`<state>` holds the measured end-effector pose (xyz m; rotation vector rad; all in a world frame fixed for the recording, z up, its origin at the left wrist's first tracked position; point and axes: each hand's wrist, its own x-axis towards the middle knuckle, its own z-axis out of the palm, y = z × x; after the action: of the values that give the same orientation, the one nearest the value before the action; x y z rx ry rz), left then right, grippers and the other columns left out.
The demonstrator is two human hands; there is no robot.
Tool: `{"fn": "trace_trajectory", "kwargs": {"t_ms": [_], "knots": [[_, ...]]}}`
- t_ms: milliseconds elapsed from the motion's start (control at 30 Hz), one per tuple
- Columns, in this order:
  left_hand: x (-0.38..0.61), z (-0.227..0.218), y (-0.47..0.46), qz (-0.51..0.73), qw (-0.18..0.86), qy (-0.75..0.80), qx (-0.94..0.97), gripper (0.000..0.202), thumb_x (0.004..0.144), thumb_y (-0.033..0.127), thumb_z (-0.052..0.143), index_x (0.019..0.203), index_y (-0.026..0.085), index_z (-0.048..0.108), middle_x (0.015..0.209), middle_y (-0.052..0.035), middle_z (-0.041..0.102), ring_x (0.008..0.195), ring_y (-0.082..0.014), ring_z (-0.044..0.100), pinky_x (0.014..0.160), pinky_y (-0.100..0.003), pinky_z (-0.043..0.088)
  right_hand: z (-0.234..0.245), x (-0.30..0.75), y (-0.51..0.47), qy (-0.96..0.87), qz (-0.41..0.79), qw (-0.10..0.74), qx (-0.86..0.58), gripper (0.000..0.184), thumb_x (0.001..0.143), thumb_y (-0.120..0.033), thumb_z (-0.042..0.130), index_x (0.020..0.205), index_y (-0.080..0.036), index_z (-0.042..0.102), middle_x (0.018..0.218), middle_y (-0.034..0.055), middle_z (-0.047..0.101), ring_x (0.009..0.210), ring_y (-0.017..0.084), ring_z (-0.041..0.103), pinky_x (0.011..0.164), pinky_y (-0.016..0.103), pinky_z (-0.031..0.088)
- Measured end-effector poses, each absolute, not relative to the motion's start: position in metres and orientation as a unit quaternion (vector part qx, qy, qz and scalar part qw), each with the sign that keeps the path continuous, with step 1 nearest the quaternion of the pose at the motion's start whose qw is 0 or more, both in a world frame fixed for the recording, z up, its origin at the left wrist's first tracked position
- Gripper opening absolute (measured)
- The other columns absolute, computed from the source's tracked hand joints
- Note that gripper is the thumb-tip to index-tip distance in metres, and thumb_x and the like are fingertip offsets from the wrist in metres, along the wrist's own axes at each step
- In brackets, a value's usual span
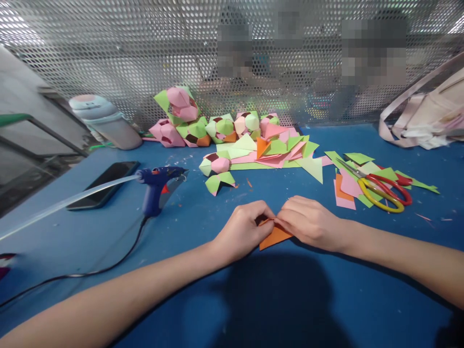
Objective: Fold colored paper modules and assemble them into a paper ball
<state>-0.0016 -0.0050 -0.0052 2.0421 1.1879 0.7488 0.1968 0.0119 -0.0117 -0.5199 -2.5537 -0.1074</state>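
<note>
A folded piece of orange paper (275, 236) lies between both hands near the middle of the blue table. My left hand (244, 228) is closed on its left side, thumb and fingers pinching the edge. From the right, my right hand (310, 222) presses its bunched fingers onto the same paper, the fingertips of both hands nearly meeting. Parts of the paper are hidden under the fingers. Just beyond the hands sit a small folded green paper piece (220, 182) and a pink and green paper ball (215, 165).
A blue glue gun (154, 188) with a long glue stick and black cord lies left, beside a phone (105, 186) and a bottle (107, 121). Scissors (384, 192) rest on paper scraps at right. Paper balls (221, 128) and a paper pile (279, 152) line the perforated metal screen (145, 63). People are behind it.
</note>
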Motion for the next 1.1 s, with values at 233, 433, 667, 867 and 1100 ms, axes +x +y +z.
{"fn": "trace_trajectory", "kwargs": {"t_ms": [233,433,667,867,1100], "knots": [[-0.011,0.006,0.0,0.255,0.378,0.39,0.8,0.024,0.09,0.024,0.049,0.096,0.021,0.072,0.094,-0.0035,0.073,0.085,-0.0155,0.067,0.077,-0.023,0.049,-0.007,0.203,0.014,-0.936,0.013,0.3,-0.182,0.024,0.096,-0.015,0.041,0.085,-0.012,0.062,0.074,0.0077,0.063,0.071,0.016,0.055,0.067,0.03,0.047],[-0.015,0.008,0.001,0.229,0.374,0.36,0.823,0.031,0.093,0.022,0.043,0.112,0.024,0.068,0.104,-0.0029,0.073,0.094,-0.0166,0.067,0.082,-0.024,0.049,-0.002,0.206,0.015,-0.934,0.016,0.306,-0.184,0.023,0.095,-0.016,0.044,0.084,-0.012,0.063,0.071,0.0074,0.064,0.068,0.016,0.056,0.064,0.029,0.046],[-0.005,0.008,-0.005,0.236,0.321,0.431,0.809,0.016,0.083,0.019,0.055,0.087,0.018,0.071,0.079,-0.0016,0.072,0.07,-0.0131,0.063,0.064,-0.021,0.045,-0.004,0.203,0.012,-0.946,-0.018,0.281,-0.16,0.024,0.097,-0.018,0.042,0.082,-0.014,0.061,0.07,0.006,0.061,0.068,0.016,0.054,0.066,0.031,0.044],[-0.004,0.002,-0.007,0.298,0.274,0.481,0.778,0.012,0.081,0.02,0.055,0.078,0.016,0.066,0.072,-0.0009,0.068,0.063,-0.0114,0.058,0.058,-0.021,0.042,-0.007,0.198,0.01,-0.905,0.049,0.333,-0.262,0.017,0.093,-0.025,0.051,0.092,-0.012,0.061,0.079,0.0082,0.063,0.074,0.017,0.057,0.068,0.03,0.047],[-0.001,0.001,-0.006,0.305,0.289,0.473,0.774,0.007,0.075,0.015,0.054,0.073,0.017,0.061,0.067,0.0018,0.062,0.062,-0.0105,0.054,0.059,-0.02,0.041,-0.007,0.195,0.008,-0.918,0.041,0.321,-0.229,0.015,0.094,-0.017,0.045,0.093,-0.015,0.059,0.083,0.0085,0.063,0.078,0.019,0.057,0.072,0.033,0.046]]}}
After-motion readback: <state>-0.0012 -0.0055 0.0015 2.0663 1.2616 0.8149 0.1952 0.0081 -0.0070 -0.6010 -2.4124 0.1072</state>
